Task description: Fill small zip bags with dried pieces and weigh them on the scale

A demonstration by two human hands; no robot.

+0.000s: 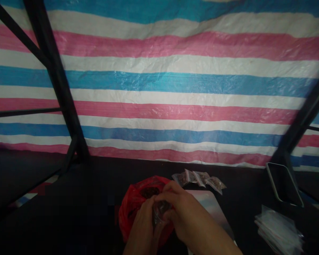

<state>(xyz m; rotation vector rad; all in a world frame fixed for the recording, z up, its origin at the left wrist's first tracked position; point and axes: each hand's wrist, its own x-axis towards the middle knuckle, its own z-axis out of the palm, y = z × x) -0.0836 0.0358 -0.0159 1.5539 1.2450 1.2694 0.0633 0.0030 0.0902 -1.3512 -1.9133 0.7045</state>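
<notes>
My left hand (140,226) and my right hand (191,219) meet over a small clear plastic bag (160,212) with dark contents, and both pinch it at its top. Just behind my left hand, a red plastic bag (130,212) stands open, with dark loose material (149,192) inside. My right wrist passes over a pale flat board (211,205). Beyond it lie several small filled clear bags (199,179), sealed and in a row.
A stack of empty clear bags (279,230) lies at the right, below a dark-screened phone (284,184). All this rests on a black table (69,187). Black metal frame bars (57,78) stand before a striped pink, white and blue tarp (170,85).
</notes>
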